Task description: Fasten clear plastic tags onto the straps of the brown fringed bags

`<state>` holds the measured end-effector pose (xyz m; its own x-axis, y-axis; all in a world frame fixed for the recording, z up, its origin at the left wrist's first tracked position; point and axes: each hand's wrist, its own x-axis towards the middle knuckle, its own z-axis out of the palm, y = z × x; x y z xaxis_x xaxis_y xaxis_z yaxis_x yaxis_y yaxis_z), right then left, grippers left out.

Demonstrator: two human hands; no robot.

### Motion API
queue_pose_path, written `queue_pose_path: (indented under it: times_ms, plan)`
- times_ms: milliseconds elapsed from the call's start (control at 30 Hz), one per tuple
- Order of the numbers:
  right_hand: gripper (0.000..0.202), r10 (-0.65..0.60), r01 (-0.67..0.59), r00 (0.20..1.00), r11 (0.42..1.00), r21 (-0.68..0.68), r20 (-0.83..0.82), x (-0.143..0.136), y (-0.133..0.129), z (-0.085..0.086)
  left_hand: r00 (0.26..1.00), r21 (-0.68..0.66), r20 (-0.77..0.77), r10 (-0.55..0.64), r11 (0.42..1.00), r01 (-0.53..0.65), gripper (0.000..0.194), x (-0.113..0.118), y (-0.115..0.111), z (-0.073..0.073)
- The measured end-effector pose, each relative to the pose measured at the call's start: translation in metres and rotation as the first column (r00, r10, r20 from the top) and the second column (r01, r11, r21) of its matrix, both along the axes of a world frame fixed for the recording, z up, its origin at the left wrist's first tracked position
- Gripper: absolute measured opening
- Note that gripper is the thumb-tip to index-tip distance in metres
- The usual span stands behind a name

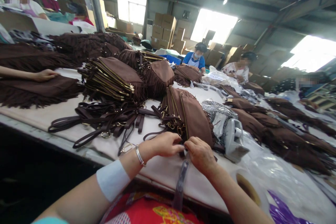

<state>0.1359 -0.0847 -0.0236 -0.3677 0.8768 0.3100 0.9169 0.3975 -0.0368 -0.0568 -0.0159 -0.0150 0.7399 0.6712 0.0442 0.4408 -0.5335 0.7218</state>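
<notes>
My left hand (168, 143) and my right hand (201, 153) meet at the table's front, fingertips pinched together. Between them is the upper end of a dark strap (180, 183), which looks wrapped in clear film and hangs down toward my lap. My fingers hide its end. Right behind them lies a stack of brown zippered bags (195, 112) with gold zippers and clasps. To the left, a heap of loose dark brown straps (105, 119) with gold rings spreads over the table. Scissor handles (127, 148), apparently, lie by my left wrist.
More fringed brown bags (112, 73) are piled behind the straps. A grey-white tape dispenser (235, 140), clear plastic (273, 164) and a roll (248, 189) are on my right. At left, another person's hand (46, 75) rests on a bag. Other people sit across the table.
</notes>
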Motion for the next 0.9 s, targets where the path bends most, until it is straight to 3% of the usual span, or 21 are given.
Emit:
queue_pose_path:
  times_ms: [100,267,367,433,500,600,633,733,767,800,833,900]
  plan:
    - [0.018,0.005,-0.005,1.000,1.000,-0.001,-0.013,0.001,-0.001,0.001,0.995,0.130,-0.092,-0.030,0.991,0.042,0.016,0.023,-0.006,-0.006]
    - [0.019,0.028,-0.028,0.999,1.000,0.006,-0.036,0.006,-0.003,-0.002,0.992,0.127,-0.111,-0.055,0.990,0.069,0.016,0.040,-0.016,-0.020]
    - [0.022,0.076,-0.075,0.997,0.996,0.046,-0.024,0.006,-0.005,-0.005,0.998,0.013,-0.033,-0.051,0.999,0.051,0.020,0.037,-0.015,-0.023]
    - [0.024,0.083,-0.082,0.997,0.994,0.071,-0.004,0.004,-0.007,-0.006,0.999,-0.222,0.017,-0.031,0.975,0.034,0.025,0.034,-0.013,-0.024]
    - [0.024,0.061,-0.061,0.998,0.994,0.089,0.006,0.002,-0.010,-0.007,1.000,-0.468,0.030,-0.002,0.883,0.016,0.031,0.031,-0.012,-0.025]
    - [0.024,0.025,-0.020,0.999,0.993,0.114,-0.043,-0.001,-0.016,-0.009,0.995,-0.731,0.082,0.050,0.682,0.025,0.030,0.027,-0.012,-0.025]
    - [0.024,0.020,-0.010,0.997,0.992,0.123,-0.076,-0.002,-0.018,-0.011,0.990,-0.796,0.120,0.069,0.602,0.054,0.028,0.026,-0.012,-0.025]
    - [0.025,0.033,-0.007,0.985,0.989,0.149,-0.169,-0.004,-0.026,-0.017,0.973,-0.942,0.206,0.104,0.292,0.168,0.030,0.025,-0.011,-0.026]
    - [0.028,0.037,-0.006,0.980,0.988,0.155,-0.195,-0.005,-0.028,-0.019,0.971,-0.958,0.213,0.107,0.219,0.186,0.033,0.025,-0.011,-0.027]
    - [0.031,0.037,-0.001,0.974,0.988,0.157,-0.222,-0.006,-0.031,-0.022,0.970,-0.965,0.213,0.117,0.178,0.190,0.035,0.026,-0.011,-0.028]
    - [0.034,0.032,0.007,0.967,0.988,0.154,-0.254,-0.007,-0.034,-0.024,0.969,-0.967,0.208,0.137,0.176,0.182,0.037,0.027,-0.012,-0.029]
    - [0.035,0.019,0.028,0.943,0.990,0.136,-0.331,-0.007,-0.040,-0.026,0.961,-0.954,0.200,0.191,0.263,0.146,0.036,0.028,-0.016,-0.030]
